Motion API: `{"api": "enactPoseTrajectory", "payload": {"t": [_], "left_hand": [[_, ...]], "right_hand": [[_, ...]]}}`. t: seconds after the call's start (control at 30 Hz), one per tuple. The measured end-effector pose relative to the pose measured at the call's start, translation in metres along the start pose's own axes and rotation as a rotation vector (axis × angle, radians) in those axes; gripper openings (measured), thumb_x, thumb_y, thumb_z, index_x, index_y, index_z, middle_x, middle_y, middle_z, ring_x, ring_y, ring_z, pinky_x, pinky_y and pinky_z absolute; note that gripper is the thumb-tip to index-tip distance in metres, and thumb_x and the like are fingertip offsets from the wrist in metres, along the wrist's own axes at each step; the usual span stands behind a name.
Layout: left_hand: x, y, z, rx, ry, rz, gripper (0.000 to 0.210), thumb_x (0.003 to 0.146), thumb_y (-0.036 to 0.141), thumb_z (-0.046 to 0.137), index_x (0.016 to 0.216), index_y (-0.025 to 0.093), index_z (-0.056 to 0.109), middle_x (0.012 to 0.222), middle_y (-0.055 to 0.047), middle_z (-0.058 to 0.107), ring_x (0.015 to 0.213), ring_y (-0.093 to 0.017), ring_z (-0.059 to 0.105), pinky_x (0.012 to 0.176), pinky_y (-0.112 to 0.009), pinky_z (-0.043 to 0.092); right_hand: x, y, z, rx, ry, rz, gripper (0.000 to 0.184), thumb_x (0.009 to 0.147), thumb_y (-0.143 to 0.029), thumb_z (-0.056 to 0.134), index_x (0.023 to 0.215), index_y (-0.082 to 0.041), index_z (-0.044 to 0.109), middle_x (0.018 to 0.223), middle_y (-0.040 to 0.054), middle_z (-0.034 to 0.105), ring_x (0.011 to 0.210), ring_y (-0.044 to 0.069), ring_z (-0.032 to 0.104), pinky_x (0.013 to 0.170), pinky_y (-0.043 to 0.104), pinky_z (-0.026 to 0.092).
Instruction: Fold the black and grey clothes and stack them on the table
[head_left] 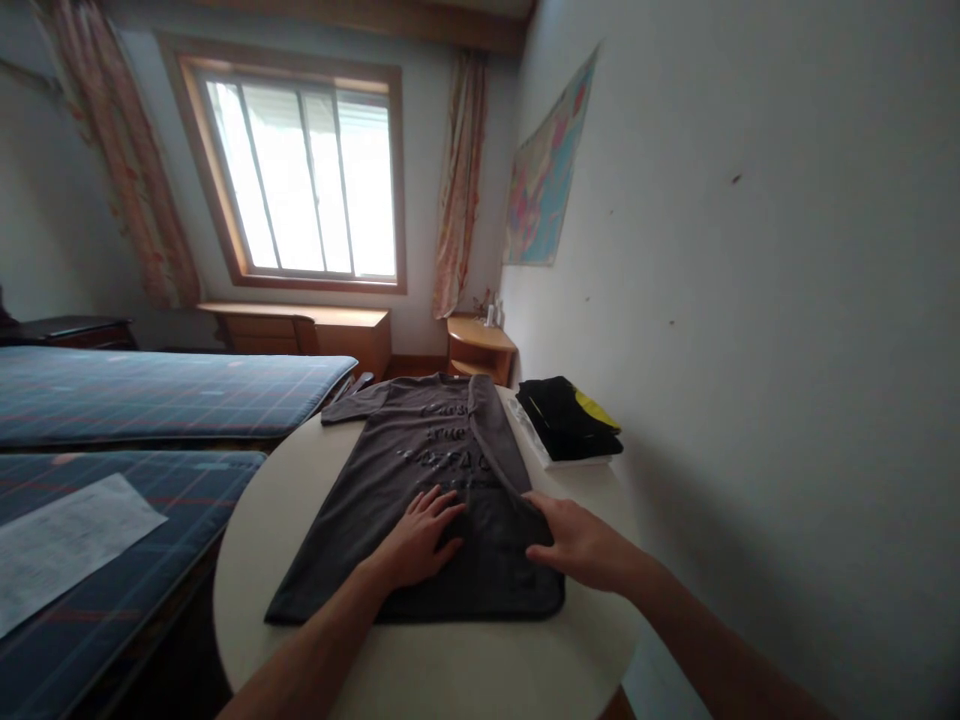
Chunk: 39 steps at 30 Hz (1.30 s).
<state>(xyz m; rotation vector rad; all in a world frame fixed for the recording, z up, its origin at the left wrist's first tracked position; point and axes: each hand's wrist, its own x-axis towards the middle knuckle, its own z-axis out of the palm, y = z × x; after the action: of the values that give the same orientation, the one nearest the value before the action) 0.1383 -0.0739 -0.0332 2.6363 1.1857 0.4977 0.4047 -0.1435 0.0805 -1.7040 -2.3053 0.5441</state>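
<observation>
A dark grey T-shirt [420,470] with black lettering lies spread on a round cream table [262,520]. Its left sleeve sticks out, while the right side is folded inward along its upper part, covering some of the lettering. My left hand [420,540] rests flat on the lower middle of the shirt, fingers stretched. At the shirt's right edge is my right hand [577,540], its fingertips touching the fold and its thumb apart from them over the cloth. Any cloth under the right fingers is hidden.
Black and yellow folded clothing [570,415] sits on a white packet [577,463] at the table's right, near the wall. To the left are plaid mattresses [187,390] and a paper sheet [67,550]. A corner shelf [480,333] stands behind.
</observation>
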Motion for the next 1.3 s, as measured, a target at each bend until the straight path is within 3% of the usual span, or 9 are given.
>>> {"api": "enactPoseTrajectory", "payload": {"t": [0.1, 0.23, 0.47, 0.57, 0.67, 0.77, 0.83, 0.9, 1.3], "left_hand": [[-0.001, 0.002, -0.002, -0.018, -0.021, 0.022, 0.055, 0.091, 0.041, 0.054, 0.144, 0.029, 0.047, 0.156, -0.003, 0.039, 0.147, -0.031, 0.026, 0.121, -0.051, 0.022], [-0.002, 0.006, -0.006, -0.052, -0.039, 0.043, 0.057, 0.089, 0.041, 0.057, 0.143, 0.029, 0.048, 0.156, -0.003, 0.038, 0.148, -0.031, 0.024, 0.121, -0.051, 0.021], [-0.003, 0.014, -0.011, -0.072, -0.1, 0.133, 0.06, 0.085, 0.036, 0.06, 0.143, 0.031, 0.048, 0.157, -0.002, 0.037, 0.148, -0.029, 0.025, 0.122, -0.051, 0.021], [-0.004, 0.017, -0.012, -0.063, -0.113, 0.144, 0.063, 0.084, 0.038, 0.063, 0.144, 0.032, 0.047, 0.159, -0.003, 0.033, 0.148, -0.031, 0.024, 0.121, -0.053, 0.019], [-0.004, 0.021, -0.014, -0.055, -0.126, 0.146, 0.066, 0.083, 0.039, 0.063, 0.145, 0.03, 0.045, 0.16, -0.004, 0.031, 0.148, -0.031, 0.022, 0.122, -0.053, 0.017], [-0.004, 0.023, -0.013, -0.035, -0.139, 0.14, 0.067, 0.083, 0.039, 0.063, 0.146, 0.029, 0.043, 0.16, -0.005, 0.031, 0.149, -0.031, 0.021, 0.122, -0.053, 0.016], [-0.003, 0.023, -0.012, -0.021, -0.137, 0.137, 0.067, 0.083, 0.039, 0.063, 0.146, 0.029, 0.043, 0.161, -0.005, 0.028, 0.149, -0.031, 0.019, 0.122, -0.054, 0.015], [-0.003, 0.023, -0.01, -0.009, -0.138, 0.131, 0.066, 0.084, 0.04, 0.062, 0.146, 0.03, 0.043, 0.162, -0.005, 0.025, 0.15, -0.032, 0.015, 0.121, -0.055, 0.014], [-0.009, 0.055, 0.004, 0.013, -0.203, 0.088, 0.073, 0.089, 0.052, 0.054, 0.153, 0.025, 0.032, 0.164, -0.009, 0.012, 0.15, -0.036, 0.003, 0.12, -0.061, 0.008]], "right_hand": [[-0.003, -0.008, 0.017, 0.041, -0.06, -0.05, 0.062, 0.069, -0.019, 0.064, 0.131, -0.024, 0.058, 0.123, 0.0077, 0.067, 0.111, 0.024, 0.062, 0.091, 0.028, 0.044], [-0.006, -0.012, 0.038, -0.124, -0.192, -0.015, 0.039, 0.069, -0.017, 0.062, 0.107, -0.023, 0.071, 0.104, 0.0077, 0.073, 0.097, 0.025, 0.067, 0.079, 0.028, 0.045], [-0.007, -0.021, 0.029, -0.187, -0.313, -0.103, 0.014, 0.073, -0.025, 0.063, 0.079, -0.024, 0.074, 0.08, 0.0035, 0.075, 0.072, 0.019, 0.067, 0.06, 0.025, 0.039], [0.002, -0.022, 0.028, -0.192, -0.317, -0.06, 0.023, 0.079, -0.042, 0.064, 0.078, -0.022, 0.074, 0.076, 0.0052, 0.073, 0.067, 0.02, 0.065, 0.059, 0.026, 0.041], [0.021, -0.017, 0.04, -0.168, -0.076, -0.076, 0.036, 0.092, -0.046, 0.049, 0.095, -0.021, 0.073, 0.095, 0.0093, 0.074, 0.087, 0.022, 0.067, 0.078, 0.03, 0.047], [0.043, -0.004, 0.063, -0.17, 0.126, -0.085, 0.048, 0.098, -0.045, 0.038, 0.135, -0.021, 0.057, 0.143, 0.0117, 0.054, 0.133, 0.026, 0.046, 0.111, 0.04, 0.031], [0.053, 0.007, 0.078, -0.167, 0.095, -0.053, 0.058, 0.099, -0.053, 0.033, 0.15, -0.026, 0.04, 0.159, 0.0064, 0.033, 0.147, 0.026, 0.024, 0.119, 0.045, 0.017], [0.059, 0.015, 0.088, -0.162, 0.035, -0.028, 0.063, 0.098, -0.059, 0.028, 0.154, -0.03, 0.03, 0.163, 0.003, 0.022, 0.151, 0.025, 0.013, 0.121, 0.048, 0.009], [0.032, 0.035, 0.086, -0.167, -0.049, -0.065, 0.07, 0.095, -0.069, 0.025, 0.155, -0.034, 0.022, 0.164, -0.001, 0.012, 0.152, 0.027, 0.006, 0.121, 0.051, 0.005]]}}
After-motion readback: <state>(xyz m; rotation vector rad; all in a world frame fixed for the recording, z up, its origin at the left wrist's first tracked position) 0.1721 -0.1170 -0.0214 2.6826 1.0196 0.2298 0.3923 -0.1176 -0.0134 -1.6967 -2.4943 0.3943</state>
